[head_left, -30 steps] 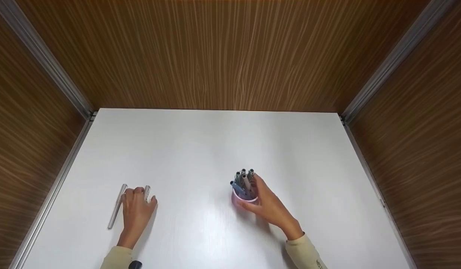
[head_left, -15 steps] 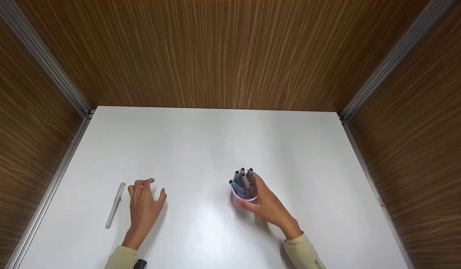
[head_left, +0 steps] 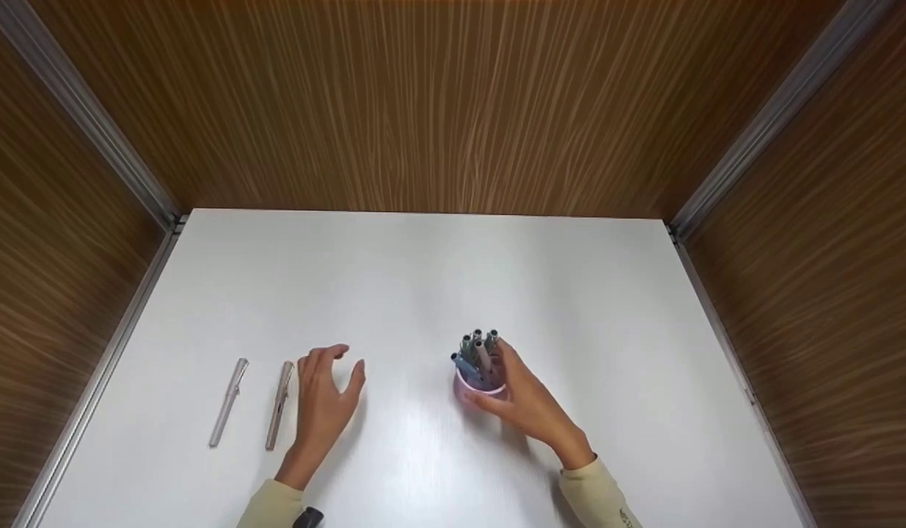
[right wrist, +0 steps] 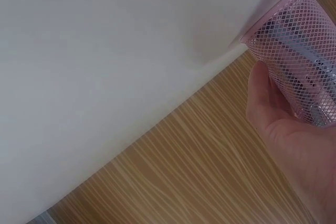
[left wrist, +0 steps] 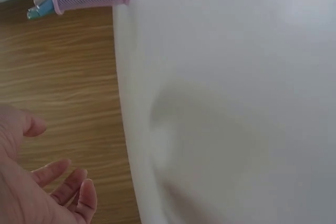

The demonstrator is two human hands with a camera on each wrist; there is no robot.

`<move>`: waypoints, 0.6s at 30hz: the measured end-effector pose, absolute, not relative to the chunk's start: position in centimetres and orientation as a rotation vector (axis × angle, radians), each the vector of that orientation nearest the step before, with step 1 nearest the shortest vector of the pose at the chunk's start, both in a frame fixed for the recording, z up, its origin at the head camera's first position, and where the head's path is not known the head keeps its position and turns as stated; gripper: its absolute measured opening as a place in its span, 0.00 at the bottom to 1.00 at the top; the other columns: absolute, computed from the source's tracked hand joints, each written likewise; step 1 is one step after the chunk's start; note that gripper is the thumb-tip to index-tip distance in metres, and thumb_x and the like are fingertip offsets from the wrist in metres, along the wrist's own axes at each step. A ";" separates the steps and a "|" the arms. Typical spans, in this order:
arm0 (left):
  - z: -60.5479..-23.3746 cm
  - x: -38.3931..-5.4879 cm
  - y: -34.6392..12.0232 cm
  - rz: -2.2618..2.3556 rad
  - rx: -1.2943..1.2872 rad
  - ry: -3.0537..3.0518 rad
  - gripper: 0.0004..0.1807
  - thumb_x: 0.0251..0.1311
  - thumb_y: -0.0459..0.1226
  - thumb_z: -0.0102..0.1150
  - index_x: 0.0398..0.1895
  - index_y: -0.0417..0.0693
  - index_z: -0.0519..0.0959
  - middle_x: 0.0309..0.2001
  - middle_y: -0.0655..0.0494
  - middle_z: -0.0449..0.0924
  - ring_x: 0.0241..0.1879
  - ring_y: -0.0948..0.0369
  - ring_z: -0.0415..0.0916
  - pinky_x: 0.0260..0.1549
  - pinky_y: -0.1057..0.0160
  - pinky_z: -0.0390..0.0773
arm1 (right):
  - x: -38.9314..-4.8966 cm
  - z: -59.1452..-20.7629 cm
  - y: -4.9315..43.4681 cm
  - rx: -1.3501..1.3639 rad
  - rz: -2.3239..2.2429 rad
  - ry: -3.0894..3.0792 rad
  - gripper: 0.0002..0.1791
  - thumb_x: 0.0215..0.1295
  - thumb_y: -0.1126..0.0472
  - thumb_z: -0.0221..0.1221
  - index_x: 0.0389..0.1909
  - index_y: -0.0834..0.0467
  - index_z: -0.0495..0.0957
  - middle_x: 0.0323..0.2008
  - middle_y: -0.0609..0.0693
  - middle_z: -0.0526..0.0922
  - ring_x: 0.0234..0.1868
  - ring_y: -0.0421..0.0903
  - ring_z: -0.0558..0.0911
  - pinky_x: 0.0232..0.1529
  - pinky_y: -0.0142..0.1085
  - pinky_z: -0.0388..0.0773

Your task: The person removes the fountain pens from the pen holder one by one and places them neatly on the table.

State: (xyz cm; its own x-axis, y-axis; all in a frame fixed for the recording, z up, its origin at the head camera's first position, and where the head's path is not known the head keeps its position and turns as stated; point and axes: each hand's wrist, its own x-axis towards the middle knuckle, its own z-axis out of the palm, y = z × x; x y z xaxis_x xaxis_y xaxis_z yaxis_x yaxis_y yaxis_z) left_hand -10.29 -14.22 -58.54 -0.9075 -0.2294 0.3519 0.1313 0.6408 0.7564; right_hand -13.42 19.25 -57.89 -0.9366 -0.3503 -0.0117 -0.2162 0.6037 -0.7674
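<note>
No text can be read; the dark marks [head_left: 626, 518] on the right sleeve [head_left: 596, 487] are too small

Left grip [head_left: 323, 400] relaxed and spread, right grip [head_left: 524, 400] curled

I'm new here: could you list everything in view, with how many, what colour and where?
Mesh cup: 1, pink, in the right hand
Pens in cup: at least 5, blue, pale and greenish, tops sticking out
Pale pen: 1, whitish, on the table, far left
Darker pen: 1, grey-brown, between pale pen and left hand
Table: 1, white, under everything
Panels: 3, brown wood-grain, back and sides
Metal strips: several, grey, panel edges
Sleeves: 2, beige, bottom edge
Left hand: 1, bare, over table
Right hand: 1, bare, round the cup
</note>
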 end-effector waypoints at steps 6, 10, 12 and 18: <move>-58.2 -10.5 -12.3 -1.269 0.014 -2.408 0.17 0.71 0.33 0.71 0.58 0.35 0.81 0.52 0.42 0.81 0.54 0.43 0.74 0.54 0.43 0.77 | -13.5 -57.9 19.1 -0.481 -1.249 2.652 0.65 0.64 0.28 0.71 0.89 0.53 0.49 0.82 0.60 0.65 0.79 0.57 0.67 0.76 0.59 0.64; -57.9 -10.5 -11.2 -1.327 -0.006 -2.382 0.17 0.70 0.34 0.71 0.58 0.37 0.82 0.50 0.45 0.83 0.52 0.46 0.76 0.51 0.42 0.79 | -13.5 -57.9 19.1 -0.506 -1.252 2.648 0.64 0.64 0.28 0.71 0.89 0.53 0.49 0.81 0.60 0.65 0.79 0.56 0.68 0.75 0.58 0.65; -57.8 -10.6 -10.6 -1.364 -0.013 -2.372 0.17 0.71 0.35 0.71 0.58 0.37 0.82 0.49 0.46 0.84 0.51 0.47 0.77 0.47 0.43 0.79 | -13.5 -57.9 19.1 -0.511 -1.251 2.646 0.64 0.64 0.28 0.71 0.89 0.52 0.49 0.81 0.59 0.65 0.79 0.56 0.67 0.75 0.58 0.65; -57.8 -11.0 -8.5 -1.473 -0.035 -2.362 0.17 0.72 0.37 0.70 0.58 0.38 0.82 0.48 0.47 0.86 0.49 0.44 0.80 0.47 0.43 0.79 | -13.5 -58.0 19.3 -0.501 -1.250 2.642 0.64 0.65 0.29 0.71 0.89 0.53 0.47 0.83 0.58 0.61 0.80 0.55 0.65 0.77 0.56 0.62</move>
State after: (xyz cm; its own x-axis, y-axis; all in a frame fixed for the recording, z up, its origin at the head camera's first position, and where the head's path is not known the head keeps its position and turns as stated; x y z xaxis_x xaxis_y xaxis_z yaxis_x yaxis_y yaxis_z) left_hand -10.97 -8.49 -57.80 -0.9365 -0.1642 0.3099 0.2060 0.4577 0.8649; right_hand -13.48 19.31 -57.95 -0.9279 -0.3725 -0.0150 -0.2245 0.5905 -0.7752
